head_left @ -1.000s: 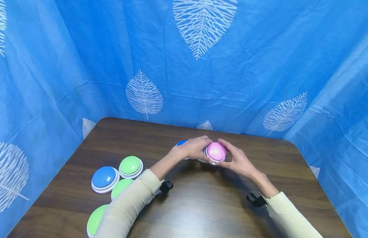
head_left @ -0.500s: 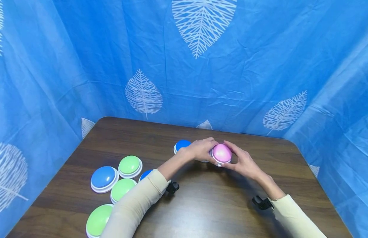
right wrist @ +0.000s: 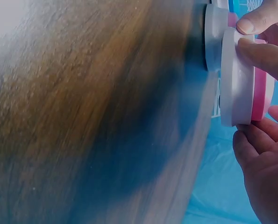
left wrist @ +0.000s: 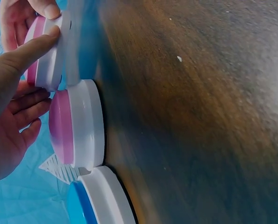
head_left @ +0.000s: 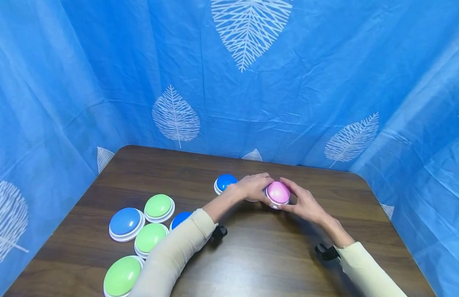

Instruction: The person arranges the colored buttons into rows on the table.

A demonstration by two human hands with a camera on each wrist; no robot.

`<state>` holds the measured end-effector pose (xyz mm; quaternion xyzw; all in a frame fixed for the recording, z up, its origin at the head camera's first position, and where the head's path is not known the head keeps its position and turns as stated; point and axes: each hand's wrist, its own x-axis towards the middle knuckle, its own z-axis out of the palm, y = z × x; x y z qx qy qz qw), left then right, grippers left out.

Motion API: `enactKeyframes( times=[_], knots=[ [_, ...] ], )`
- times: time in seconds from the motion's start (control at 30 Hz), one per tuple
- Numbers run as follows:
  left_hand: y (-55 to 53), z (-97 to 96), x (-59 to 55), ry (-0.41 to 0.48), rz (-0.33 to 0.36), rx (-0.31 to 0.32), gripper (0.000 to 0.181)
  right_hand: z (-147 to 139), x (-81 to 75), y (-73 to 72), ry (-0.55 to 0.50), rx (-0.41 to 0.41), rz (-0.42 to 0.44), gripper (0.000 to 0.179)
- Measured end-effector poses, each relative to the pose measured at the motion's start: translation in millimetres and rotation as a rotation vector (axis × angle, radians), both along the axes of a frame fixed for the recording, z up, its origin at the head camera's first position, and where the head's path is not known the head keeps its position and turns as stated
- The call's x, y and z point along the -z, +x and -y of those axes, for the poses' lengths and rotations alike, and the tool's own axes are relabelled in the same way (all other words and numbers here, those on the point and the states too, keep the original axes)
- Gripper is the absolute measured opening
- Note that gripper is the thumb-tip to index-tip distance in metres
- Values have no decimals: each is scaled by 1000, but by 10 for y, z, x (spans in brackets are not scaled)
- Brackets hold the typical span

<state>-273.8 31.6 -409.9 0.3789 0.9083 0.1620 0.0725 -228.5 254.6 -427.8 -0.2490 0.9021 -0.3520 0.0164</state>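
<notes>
Both hands hold a pink dome push button (head_left: pixel 278 192) with a white base, near the back of the table. My left hand (head_left: pixel 253 187) grips its left side, and my right hand (head_left: pixel 303 202) grips its right side, thumbs at the near edge. In the right wrist view the base of this button (right wrist: pixel 239 79) stands clear of the tabletop. A second pink button (left wrist: pixel 85 126) sits on the table beside it, mostly hidden by the left hand in the head view. Touching or nearly touching that one is a blue button (head_left: pixel 226 181).
At the left of the wooden table (head_left: pixel 274 255) stand several more buttons: a blue one (head_left: pixel 125 221), green ones (head_left: pixel 158 206), and another blue one (head_left: pixel 180 219) partly covered by the left sleeve. A blue leaf-print curtain (head_left: pixel 288 90) surrounds the table's back and sides.
Both hands have shifted a little to the right with the pink button between them. The blue button at the back is now less covered by the left hand.
</notes>
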Motion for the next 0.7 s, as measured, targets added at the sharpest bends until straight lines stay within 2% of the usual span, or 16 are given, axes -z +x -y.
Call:
enactKeyframes(
  times=[0.3,0.7],
  knots=[
    [-52,-83,46,-31,29,2,68,-42,46,-24,-11,11,19,87],
    [-59,-94,87,-51,41,1,69,-27,117,-58,-5,3,35,84]
  ],
)
